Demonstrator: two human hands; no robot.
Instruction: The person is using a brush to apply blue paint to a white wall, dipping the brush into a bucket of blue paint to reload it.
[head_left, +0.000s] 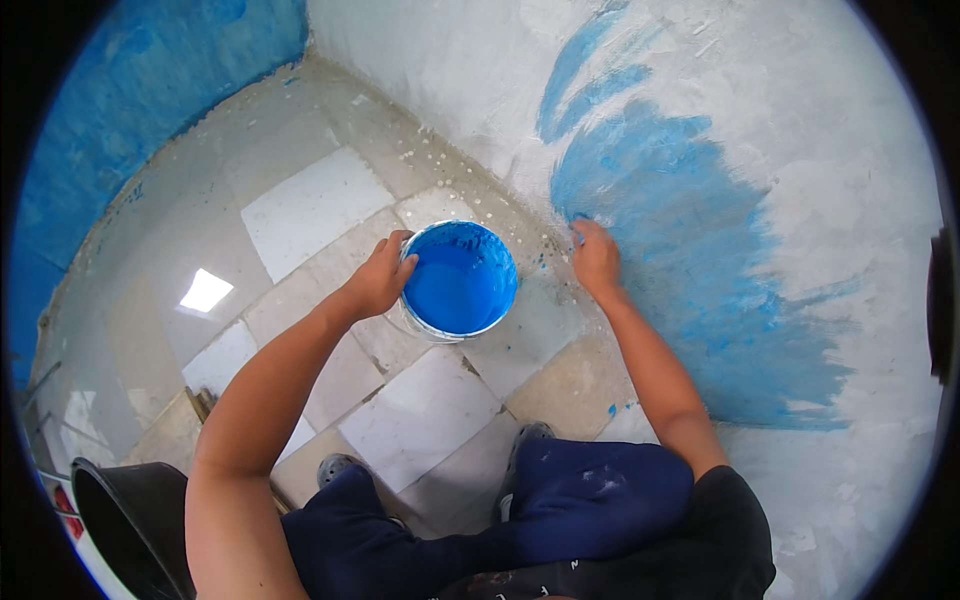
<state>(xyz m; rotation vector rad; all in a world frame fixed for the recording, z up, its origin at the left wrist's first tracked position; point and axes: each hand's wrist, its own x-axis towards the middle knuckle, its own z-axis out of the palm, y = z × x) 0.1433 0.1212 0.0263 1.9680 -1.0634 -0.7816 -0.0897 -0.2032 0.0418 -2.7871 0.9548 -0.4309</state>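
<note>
My left hand (381, 276) grips the rim of a round white bucket (448, 339), thumb over the edge. Blue paint (459, 289) fills part of the bucket, and its inner wall is smeared with blue. To the right, my right hand (595, 255) is at the lower part of the white wall, fingers bent, at the left edge of a patch of fresh blue paint (675, 217). A small dark blue-stained thing shows at its fingertips; what it is cannot be told, as the hand covers most of it. Curved blue strokes (592, 82) lie above the patch.
Worn tiles (420, 412) in white and beige cover the floor, with paint spatters near the wall's foot. A blue-painted wall (150, 82) stands at the upper left. At the lower left are a black bucket (142, 517) and a strip of wood (199, 405), partly behind my left arm.
</note>
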